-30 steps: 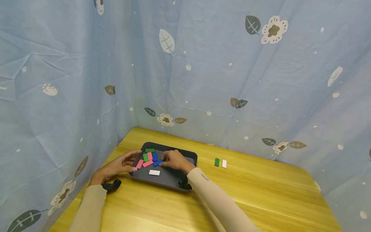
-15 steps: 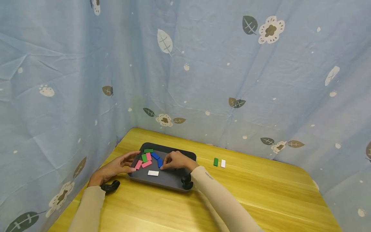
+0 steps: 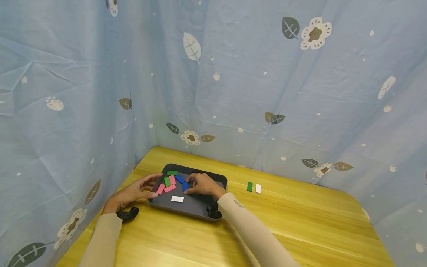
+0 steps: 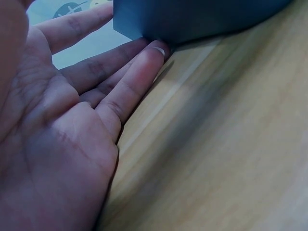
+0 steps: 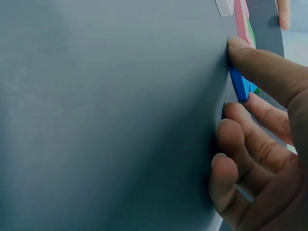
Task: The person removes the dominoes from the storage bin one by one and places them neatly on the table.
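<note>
One blue block (image 3: 185, 187) in the dark tray (image 3: 195, 205) appears clamped in the right hand's (image 3: 202, 184) partly hidden fingers; the left hand's (image 3: 133, 191) fingers, apart, touch the tray's side.

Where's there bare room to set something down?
The wood-grain table is bare right of the outer white block and this side of the tray, between the sleeves. Crowded: the tray's left half, with pink blocks, green blocks, blue blocks.

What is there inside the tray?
Inside the tray I see three pink blocks, two green blocks, two blue blocks and one white block. In the head view, the right hand hides what lies directly beneath it.
</note>
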Demonstrator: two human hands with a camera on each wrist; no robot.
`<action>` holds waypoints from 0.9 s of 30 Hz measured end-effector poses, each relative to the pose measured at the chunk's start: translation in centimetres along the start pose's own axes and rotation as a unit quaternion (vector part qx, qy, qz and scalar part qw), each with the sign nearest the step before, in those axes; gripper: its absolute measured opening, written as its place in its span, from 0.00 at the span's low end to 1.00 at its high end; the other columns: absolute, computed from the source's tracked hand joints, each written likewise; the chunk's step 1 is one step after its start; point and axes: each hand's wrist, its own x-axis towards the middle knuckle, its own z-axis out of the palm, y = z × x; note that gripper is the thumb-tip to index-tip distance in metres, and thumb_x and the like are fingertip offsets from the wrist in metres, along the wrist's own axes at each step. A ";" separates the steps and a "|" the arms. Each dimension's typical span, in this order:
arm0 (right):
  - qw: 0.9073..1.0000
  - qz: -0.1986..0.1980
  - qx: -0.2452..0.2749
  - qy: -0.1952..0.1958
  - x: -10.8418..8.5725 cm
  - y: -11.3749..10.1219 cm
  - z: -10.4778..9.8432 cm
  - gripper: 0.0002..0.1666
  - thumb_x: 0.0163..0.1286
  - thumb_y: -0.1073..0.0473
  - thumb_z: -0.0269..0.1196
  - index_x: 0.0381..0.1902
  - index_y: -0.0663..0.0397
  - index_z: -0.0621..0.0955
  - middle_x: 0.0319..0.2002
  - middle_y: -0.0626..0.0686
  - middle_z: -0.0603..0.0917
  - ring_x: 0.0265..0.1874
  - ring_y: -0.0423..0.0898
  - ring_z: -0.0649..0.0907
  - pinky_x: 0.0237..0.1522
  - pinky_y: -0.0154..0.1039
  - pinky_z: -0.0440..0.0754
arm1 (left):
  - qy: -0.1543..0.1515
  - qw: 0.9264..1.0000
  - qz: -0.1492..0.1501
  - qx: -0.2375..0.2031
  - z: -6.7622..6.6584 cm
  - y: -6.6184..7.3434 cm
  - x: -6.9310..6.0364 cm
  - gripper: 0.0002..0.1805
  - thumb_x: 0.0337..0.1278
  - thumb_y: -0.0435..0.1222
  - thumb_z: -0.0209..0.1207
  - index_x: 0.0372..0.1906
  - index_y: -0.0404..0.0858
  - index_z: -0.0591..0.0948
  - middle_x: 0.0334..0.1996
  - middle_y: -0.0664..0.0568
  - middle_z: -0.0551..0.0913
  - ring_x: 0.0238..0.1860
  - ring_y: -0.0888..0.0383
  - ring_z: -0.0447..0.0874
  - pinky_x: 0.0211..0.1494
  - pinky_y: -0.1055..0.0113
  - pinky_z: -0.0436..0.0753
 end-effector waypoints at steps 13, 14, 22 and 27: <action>1.000 -0.005 0.000 -0.004 -0.4 0.5 -0.4 0.26 0.64 0.49 0.76 0.57 0.52 0.86 0.26 0.39 0.83 0.23 0.35 0.80 0.31 0.30 0.77 | 0.006 1.000 -0.027 -0.014 0.1 0.6 -0.1 0.44 0.66 0.35 0.68 0.81 0.53 0.60 0.75 0.41 0.61 0.68 0.37 0.65 0.60 0.54 0.78; 1.000 -0.005 -0.002 -0.004 -0.5 0.5 -0.5 0.26 0.64 0.49 0.76 0.57 0.52 0.85 0.26 0.39 0.83 0.23 0.35 0.81 0.31 0.30 0.77 | 0.006 0.999 -0.028 -0.014 0.1 0.7 -0.1 0.44 0.67 0.36 0.68 0.81 0.53 0.59 0.75 0.41 0.61 0.68 0.37 0.65 0.60 0.53 0.78; 1.000 0.000 0.010 0.019 -2.1 0.3 -2.3 0.26 0.66 0.49 0.74 0.58 0.55 0.85 0.24 0.40 0.84 0.21 0.39 0.82 0.31 0.33 0.78 | 0.004 1.000 -0.027 -0.008 -0.1 0.4 0.0 0.42 0.69 0.35 0.65 0.82 0.52 0.59 0.76 0.41 0.59 0.70 0.36 0.62 0.60 0.54 0.77; 1.000 0.003 0.009 0.028 -3.2 0.8 -3.2 0.27 0.66 0.48 0.74 0.59 0.55 0.85 0.25 0.40 0.84 0.23 0.39 0.83 0.32 0.33 0.79 | 0.004 0.999 -0.035 -0.016 0.1 0.5 0.0 0.43 0.69 0.34 0.66 0.82 0.50 0.58 0.77 0.39 0.58 0.69 0.35 0.63 0.59 0.57 0.79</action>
